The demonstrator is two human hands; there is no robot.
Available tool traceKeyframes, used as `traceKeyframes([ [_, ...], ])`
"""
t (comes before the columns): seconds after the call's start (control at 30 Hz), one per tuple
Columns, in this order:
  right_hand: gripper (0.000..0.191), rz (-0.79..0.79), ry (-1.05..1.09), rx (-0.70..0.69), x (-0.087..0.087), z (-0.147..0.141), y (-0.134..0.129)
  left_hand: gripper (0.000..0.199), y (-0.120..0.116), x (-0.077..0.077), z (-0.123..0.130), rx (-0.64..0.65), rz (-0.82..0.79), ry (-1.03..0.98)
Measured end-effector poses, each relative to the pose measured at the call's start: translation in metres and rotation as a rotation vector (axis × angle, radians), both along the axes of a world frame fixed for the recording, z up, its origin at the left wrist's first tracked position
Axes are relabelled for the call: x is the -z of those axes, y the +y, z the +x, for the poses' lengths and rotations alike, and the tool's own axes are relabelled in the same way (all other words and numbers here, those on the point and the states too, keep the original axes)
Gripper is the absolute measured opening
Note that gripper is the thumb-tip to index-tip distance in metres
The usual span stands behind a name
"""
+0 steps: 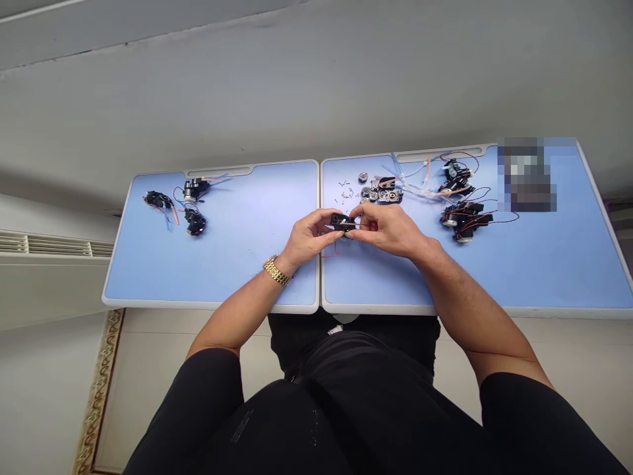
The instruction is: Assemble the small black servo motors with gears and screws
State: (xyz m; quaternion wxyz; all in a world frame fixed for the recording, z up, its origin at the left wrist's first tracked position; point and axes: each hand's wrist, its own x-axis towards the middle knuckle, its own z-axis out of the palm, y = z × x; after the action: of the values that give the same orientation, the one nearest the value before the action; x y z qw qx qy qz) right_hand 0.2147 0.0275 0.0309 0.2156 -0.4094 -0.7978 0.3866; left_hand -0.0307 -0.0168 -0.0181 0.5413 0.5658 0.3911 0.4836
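Note:
A small black part [341, 220] is held just above the tables, near the seam between them. My left hand [307, 239], with a gold watch [277, 270] at the wrist, pinches its left side between thumb and fingers. From the right, my right hand [388, 227] is closed, fingertips at the part's right side. A thin rod-like piece shows between the right fingertips, too small to name, and the fingers hide part of the black piece. A thin red wire [330, 254] hangs below my left hand.
Metal and black parts [386, 190] lie just behind my hands, beside scattered screws [347, 193]. Wired black assemblies rest on the left table [148, 277] and on the right table [554, 277]. A pixelated patch covers something at the far right.

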Motion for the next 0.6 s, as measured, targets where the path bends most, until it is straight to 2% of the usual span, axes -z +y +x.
traceKeyframes([
  [0.13, 0.032, -0.025, 0.064, 0.009, -0.001, -0.002, -0.003, 0.046, 0.003, 0.002, 0.002, 0.052, -0.084, -0.104],
  [0.27, 0.031, -0.104, 0.087, 0.094, -0.004, 0.009, -0.017, 0.054, 0.002, -0.002, 0.002, 0.123, -0.097, -0.072],
  [0.33, 0.035, -0.221, 0.063, 0.145, -0.005, 0.026, -0.03, 0.067, 0.001, -0.005, 0.002, 0.139, -0.105, -0.023],
  [0.47, 0.046, -0.39, 0.134, 0.323, -0.005, 0.075, -0.06, 0.059, 0.0, -0.012, 0.003, 0.104, -0.082, 0.042],
  [0.6, 0.056, -0.421, 0.132, 0.534, -0.001, 0.121, -0.076, 0.053, 0.0, -0.015, 0.005, 0.105, -0.08, 0.109],
])
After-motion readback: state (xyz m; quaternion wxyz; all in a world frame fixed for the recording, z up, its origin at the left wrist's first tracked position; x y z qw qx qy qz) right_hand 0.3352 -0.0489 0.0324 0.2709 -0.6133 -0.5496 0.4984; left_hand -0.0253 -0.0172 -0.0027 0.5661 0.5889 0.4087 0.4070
